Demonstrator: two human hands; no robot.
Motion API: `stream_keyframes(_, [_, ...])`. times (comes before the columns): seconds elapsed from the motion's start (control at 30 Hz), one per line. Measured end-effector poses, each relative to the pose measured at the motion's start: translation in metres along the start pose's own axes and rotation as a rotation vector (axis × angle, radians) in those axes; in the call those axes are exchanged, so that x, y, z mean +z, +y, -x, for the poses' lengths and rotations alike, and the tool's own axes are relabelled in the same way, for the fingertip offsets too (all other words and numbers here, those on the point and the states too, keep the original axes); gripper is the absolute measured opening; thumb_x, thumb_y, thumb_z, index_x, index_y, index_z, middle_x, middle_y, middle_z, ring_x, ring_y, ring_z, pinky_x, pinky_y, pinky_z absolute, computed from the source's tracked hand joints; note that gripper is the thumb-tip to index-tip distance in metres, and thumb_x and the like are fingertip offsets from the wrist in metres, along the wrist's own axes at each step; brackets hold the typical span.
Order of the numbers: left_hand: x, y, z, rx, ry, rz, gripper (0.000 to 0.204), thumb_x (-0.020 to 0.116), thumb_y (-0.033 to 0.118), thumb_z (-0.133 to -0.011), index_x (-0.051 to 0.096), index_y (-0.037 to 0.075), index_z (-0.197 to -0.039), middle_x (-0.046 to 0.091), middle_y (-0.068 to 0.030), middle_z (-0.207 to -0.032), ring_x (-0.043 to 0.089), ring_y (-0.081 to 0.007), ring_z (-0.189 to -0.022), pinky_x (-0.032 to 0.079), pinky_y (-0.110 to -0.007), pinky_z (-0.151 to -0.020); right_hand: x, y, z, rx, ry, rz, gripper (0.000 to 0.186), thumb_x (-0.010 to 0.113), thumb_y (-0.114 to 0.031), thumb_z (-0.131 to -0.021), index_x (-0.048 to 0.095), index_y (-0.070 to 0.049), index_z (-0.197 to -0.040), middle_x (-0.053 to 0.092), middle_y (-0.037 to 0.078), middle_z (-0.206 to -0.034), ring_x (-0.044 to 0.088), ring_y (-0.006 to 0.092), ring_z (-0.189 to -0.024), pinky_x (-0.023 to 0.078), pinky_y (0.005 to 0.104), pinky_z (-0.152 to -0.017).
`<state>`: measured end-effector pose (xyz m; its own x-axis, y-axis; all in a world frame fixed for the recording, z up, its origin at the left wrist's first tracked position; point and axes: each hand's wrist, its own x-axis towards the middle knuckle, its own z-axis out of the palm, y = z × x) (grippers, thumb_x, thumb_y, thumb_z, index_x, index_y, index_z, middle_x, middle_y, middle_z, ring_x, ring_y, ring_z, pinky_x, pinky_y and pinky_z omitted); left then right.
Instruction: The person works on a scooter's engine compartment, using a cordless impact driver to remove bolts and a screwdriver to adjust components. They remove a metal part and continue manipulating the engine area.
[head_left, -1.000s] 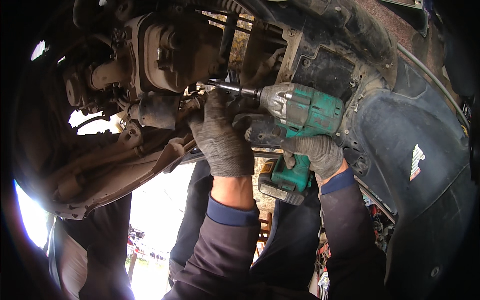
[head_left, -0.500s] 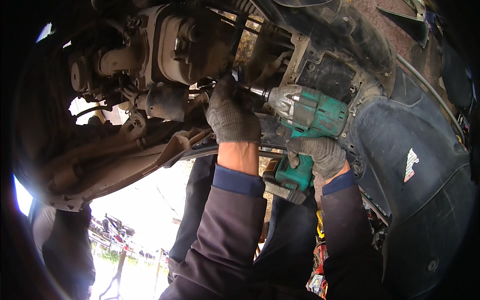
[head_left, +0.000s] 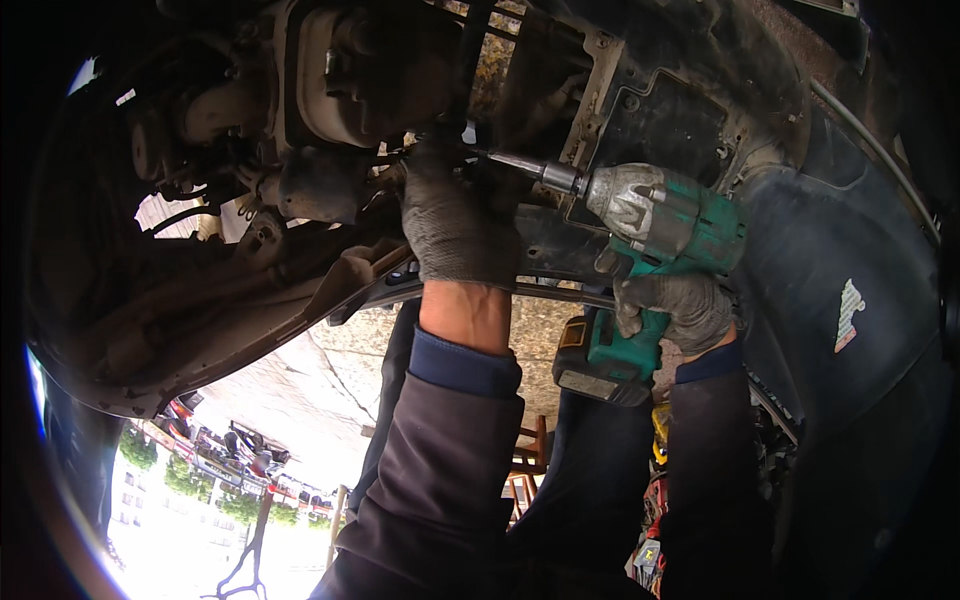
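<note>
My right hand point(head_left: 682, 308), in a dark knit glove, is wrapped round the handle of a green cordless impact wrench point(head_left: 690, 222) with a worn silver nose. A long metal socket extension point(head_left: 535, 170) sticks out from it to the left, its tip just beside my left hand. In a similar glove, my left hand point(head_left: 458, 215) reaches up among the dark engine parts. Its fingers are lost in shadow, so what they touch cannot be made out. Above and left of it is a dusty engine casing point(head_left: 335, 85), with a cylindrical part point(head_left: 320, 185) lower down.
A black plastic panel point(head_left: 860, 290) curves down the right side, with a hose point(head_left: 880, 155) above it. At lower left, a brown curved body edge point(head_left: 250, 330) borders bright ground. A wooden stool point(head_left: 530, 450) and red and yellow items point(head_left: 655, 500) show below.
My right hand and the impact wrench have shifted right and slightly down. More of the socket extension now shows, its tip farther from the engine parts. My left hand stays nearly in place.
</note>
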<state>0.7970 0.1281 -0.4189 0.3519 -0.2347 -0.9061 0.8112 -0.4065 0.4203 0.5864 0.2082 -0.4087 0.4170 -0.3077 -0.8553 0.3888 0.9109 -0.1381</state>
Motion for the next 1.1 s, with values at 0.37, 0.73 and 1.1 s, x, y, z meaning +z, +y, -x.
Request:
stream_keyframes(0.37, [-0.008, 0.001, -0.029, 0.001, -0.151, -0.006, 0.021, 0.059, 0.031, -0.092, 0.06, 0.01, -0.09, 0.057, -0.002, -0.078, 0.056, -0.0133, -0.066, 0.046, -0.025, -0.053, 0.008, 0.085, -0.021, -0.171, -0.152, -0.14, 0.05, 0.08, -0.012, -0.077, 0.056, 0.005, -0.117, 0.062, 0.006, -0.075, 0.062, 0.0188, -0.066, 0.052, 0.0357, -0.059])
stream_keyframes(0.73, [-0.008, 0.006, -0.03, -0.071, -0.189, 0.115, 0.02, 0.055, 0.024, -0.093, 0.062, 0.006, -0.099, 0.063, -0.0069, -0.092, 0.062, -0.0206, -0.084, 0.053, -0.03, -0.073, 0.017, 0.109, -0.001, -0.37, 0.098, 0.171, 0.081, 0.092, -0.023, -0.065, 0.051, -0.005, -0.133, 0.058, 0.006, -0.127, 0.055, 0.019, -0.117, 0.047, 0.0347, -0.099])
stream_keyframes(1.1, [-0.006, -0.019, 0.034, 0.086, -0.022, -0.058, 0.015, 0.056, 0.019, -0.089, 0.058, 0.004, -0.086, 0.054, -0.0034, -0.07, 0.047, -0.0122, -0.052, 0.04, -0.024, -0.045, 0.0, 0.156, 0.044, -0.396, 0.082, -0.115, 0.049, 0.065, -0.023, -0.093, 0.045, -0.008, -0.134, 0.054, 0.007, -0.128, 0.056, 0.0177, -0.115, 0.047, 0.0328, -0.102])
